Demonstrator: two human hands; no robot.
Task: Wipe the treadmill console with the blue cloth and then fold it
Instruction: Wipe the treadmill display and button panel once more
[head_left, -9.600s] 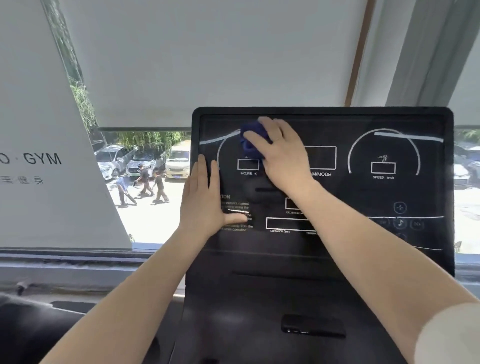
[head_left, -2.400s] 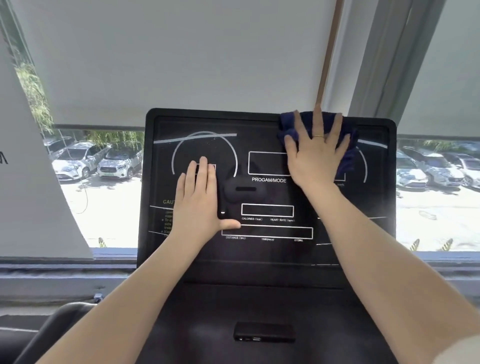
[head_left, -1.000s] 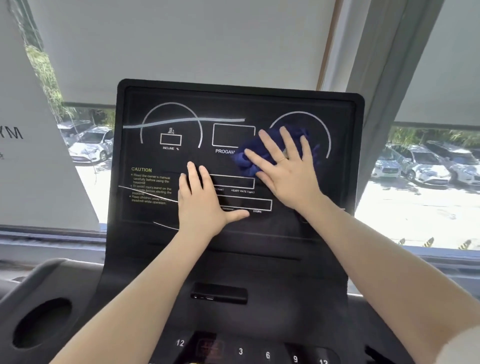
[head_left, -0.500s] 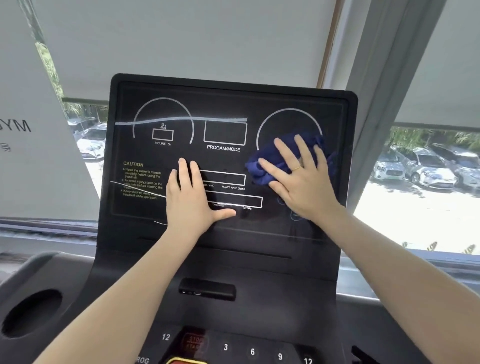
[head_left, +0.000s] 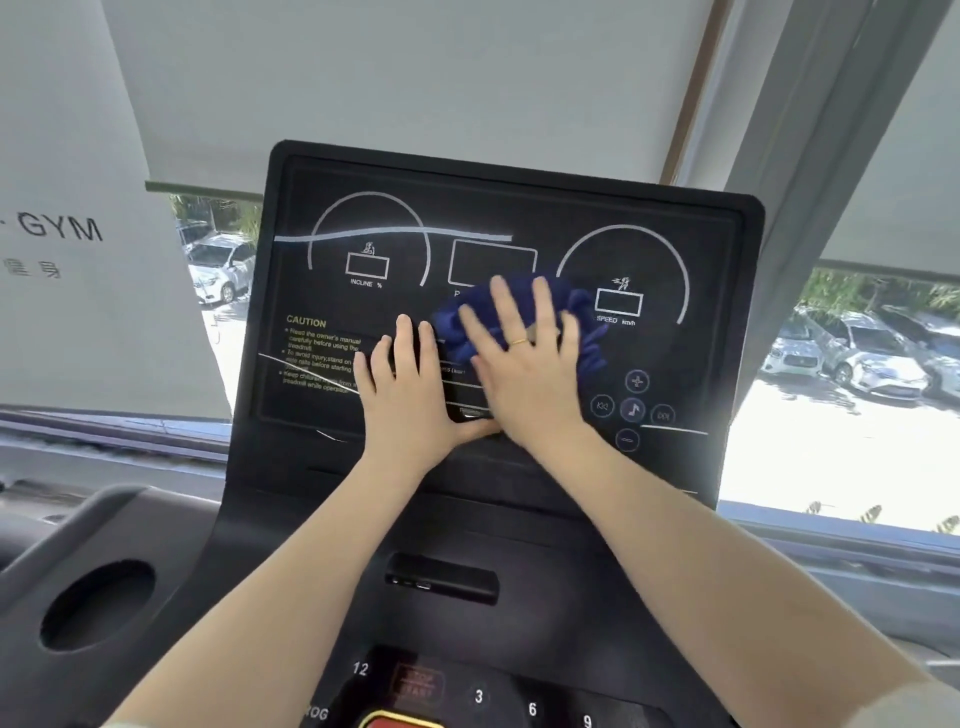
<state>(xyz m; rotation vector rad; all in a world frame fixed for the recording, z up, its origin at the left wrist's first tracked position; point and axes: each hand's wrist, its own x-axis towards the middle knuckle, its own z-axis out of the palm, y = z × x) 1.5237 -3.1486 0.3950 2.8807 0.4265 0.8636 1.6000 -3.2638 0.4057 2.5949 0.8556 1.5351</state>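
Right hand (head_left: 524, 374), fingers straight and spread, presses bunched dark-blue soft cloth (head_left: 584, 332) against glossy black flat treadmill console (head_left: 717, 322), mid-panel. Left hand (head_left: 410, 397) lies flat just beside, holding nothing.

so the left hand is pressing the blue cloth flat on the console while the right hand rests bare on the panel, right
Not quite: the hands are swapped. In the head view the right hand presses the blue cloth flat on the console, while the left hand rests bare on the panel.
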